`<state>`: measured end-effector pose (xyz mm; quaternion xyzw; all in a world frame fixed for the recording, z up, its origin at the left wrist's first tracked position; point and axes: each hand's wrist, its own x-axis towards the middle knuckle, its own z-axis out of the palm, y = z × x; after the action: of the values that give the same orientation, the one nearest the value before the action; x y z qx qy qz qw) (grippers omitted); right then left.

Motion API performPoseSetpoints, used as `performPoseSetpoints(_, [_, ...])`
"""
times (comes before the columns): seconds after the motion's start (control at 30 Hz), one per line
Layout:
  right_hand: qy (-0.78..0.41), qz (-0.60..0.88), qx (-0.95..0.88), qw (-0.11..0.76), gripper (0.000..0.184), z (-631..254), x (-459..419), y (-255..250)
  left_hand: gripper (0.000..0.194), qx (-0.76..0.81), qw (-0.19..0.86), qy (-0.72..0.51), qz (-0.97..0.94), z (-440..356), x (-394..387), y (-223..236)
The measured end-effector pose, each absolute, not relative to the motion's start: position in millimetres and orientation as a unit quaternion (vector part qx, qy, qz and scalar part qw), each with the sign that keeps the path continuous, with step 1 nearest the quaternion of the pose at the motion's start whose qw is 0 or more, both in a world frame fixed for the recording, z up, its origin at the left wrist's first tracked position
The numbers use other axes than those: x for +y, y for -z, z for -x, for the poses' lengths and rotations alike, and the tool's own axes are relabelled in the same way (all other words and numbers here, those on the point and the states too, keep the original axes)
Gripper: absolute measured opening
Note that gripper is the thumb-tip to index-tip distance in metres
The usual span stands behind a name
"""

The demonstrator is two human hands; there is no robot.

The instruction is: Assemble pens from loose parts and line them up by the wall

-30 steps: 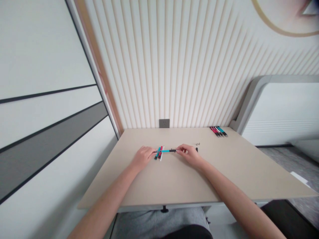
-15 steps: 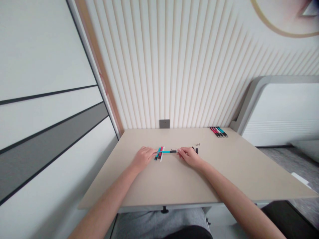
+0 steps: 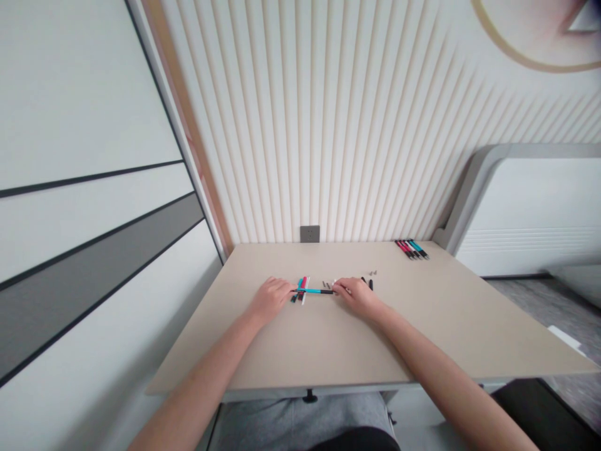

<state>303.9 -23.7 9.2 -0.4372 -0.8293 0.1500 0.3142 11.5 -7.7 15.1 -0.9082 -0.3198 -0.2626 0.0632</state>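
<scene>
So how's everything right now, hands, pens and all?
Blue pen: held crosswise between both hands
Left hand: pinching one end
Right hand: closed at black end
Coloured pen parts: lying together
Pen row: lying side by side
Small grey bits: lying loose
Wall socket: nothing plugged in

On the table [image 3: 328, 344] — pen row [image 3: 412, 249] behind, right of pen parts [image 3: 304, 282].
</scene>
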Motion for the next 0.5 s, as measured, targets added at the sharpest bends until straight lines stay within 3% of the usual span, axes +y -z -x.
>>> performPoseSetpoints(0.23, [-0.031,0.371,-0.873,0.317,0.023,-297.6,-24.3,-8.4,0.016,-0.321,0.059,0.27,0.906,-12.7,-8.1,-13.3])
performPoseSetpoints(0.5, [-0.003,0.379,-0.863,0.333,0.019,-297.8,-22.0,-5.4,0.023,-0.376,0.093,0.301,0.871,-13.6,-8.4,-15.0])
